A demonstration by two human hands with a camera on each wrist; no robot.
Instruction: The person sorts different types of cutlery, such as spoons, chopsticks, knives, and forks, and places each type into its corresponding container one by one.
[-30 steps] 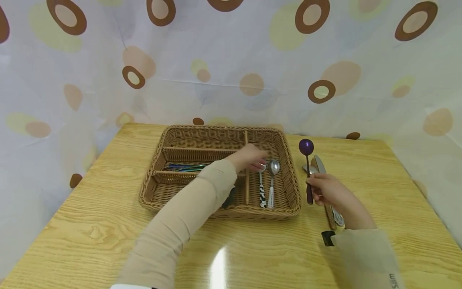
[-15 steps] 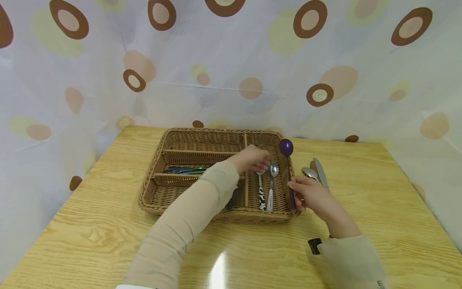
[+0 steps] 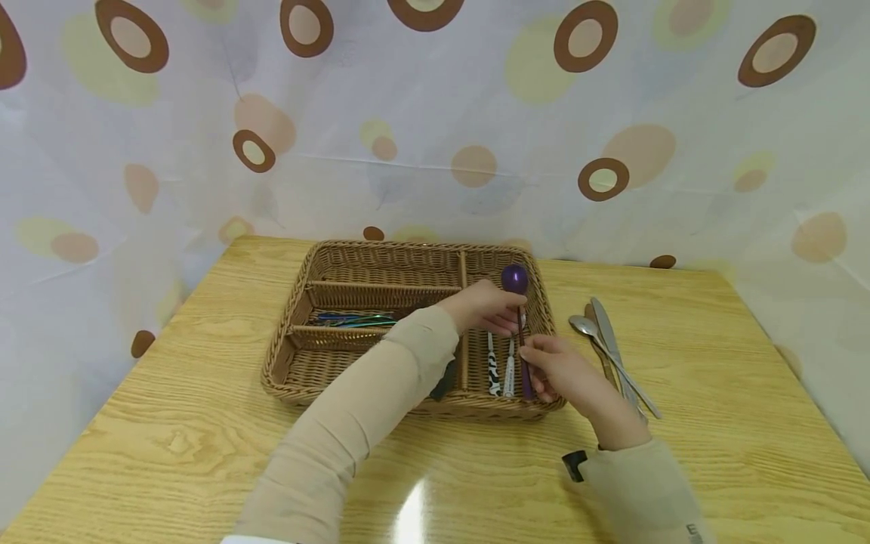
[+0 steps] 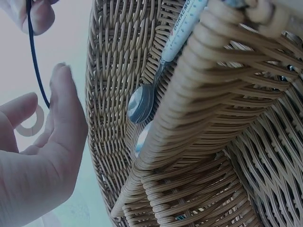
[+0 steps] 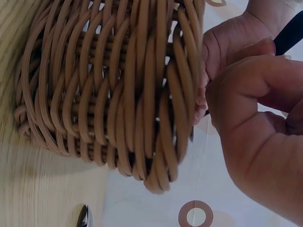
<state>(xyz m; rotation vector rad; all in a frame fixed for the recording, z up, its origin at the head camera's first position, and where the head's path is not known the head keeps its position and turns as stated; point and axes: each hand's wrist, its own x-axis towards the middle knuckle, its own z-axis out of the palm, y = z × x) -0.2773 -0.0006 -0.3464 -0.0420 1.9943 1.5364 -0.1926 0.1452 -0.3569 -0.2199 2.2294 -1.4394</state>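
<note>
The right hand pinches the purple spoon by its handle, between thumb and curled fingers. This spoon is held over the right compartment of the basket, with its bowl pointing away from the person. The left hand is at the spoon's neck, fingers slightly bent and thumb standing apart from them; if it touches the neck, I cannot tell. Below the hands, a cow-patterned handle and a white handle lie side by side. Right of the basket, a metal spoon crosses a knife on the table.
</note>
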